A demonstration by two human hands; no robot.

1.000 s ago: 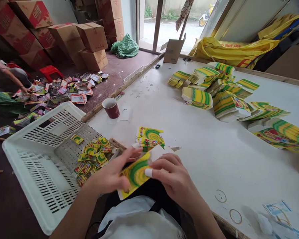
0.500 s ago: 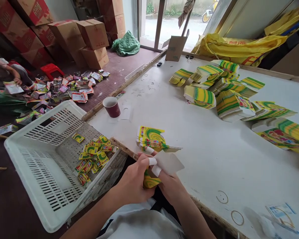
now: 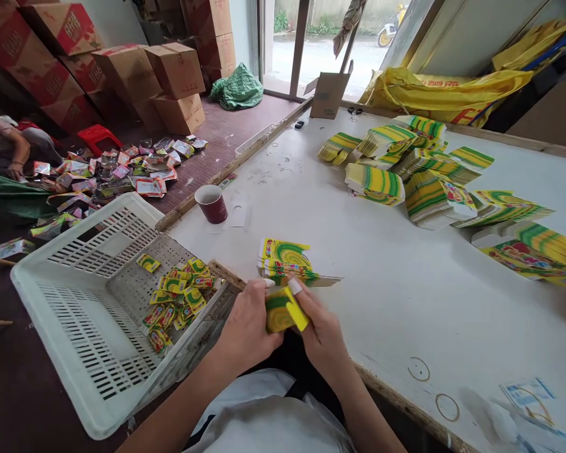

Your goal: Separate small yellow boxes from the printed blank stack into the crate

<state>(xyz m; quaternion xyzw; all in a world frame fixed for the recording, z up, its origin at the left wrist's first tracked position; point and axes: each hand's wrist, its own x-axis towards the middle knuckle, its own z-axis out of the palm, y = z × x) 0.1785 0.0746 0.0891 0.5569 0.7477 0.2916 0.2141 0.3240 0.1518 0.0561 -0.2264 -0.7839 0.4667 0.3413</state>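
My left hand [image 3: 248, 327] and my right hand [image 3: 321, 333] are both closed on a small yellow and green folded carton [image 3: 283, 311], held between them at the table's near edge. White tape covers a right fingertip. Just beyond my hands lies a short stack of flat yellow-green carton blanks [image 3: 283, 259] on the white table [image 3: 396, 296]. To my left stands a white slotted plastic basket [image 3: 80, 308] with several folded small cartons [image 3: 174, 299] lying in it.
Large heaps of flat blanks [image 3: 434, 182] cover the table's far right. A dark red cup [image 3: 211, 203] stands near the table's left edge. On the floor at left lie scattered packets [image 3: 108, 173], cardboard boxes [image 3: 170, 75], and another person's arm [image 3: 9, 151].
The flat blank seen a second ago has been folded up into a small box shape between my hands; its white flap is now tucked away. Both hands moved slightly toward the table.
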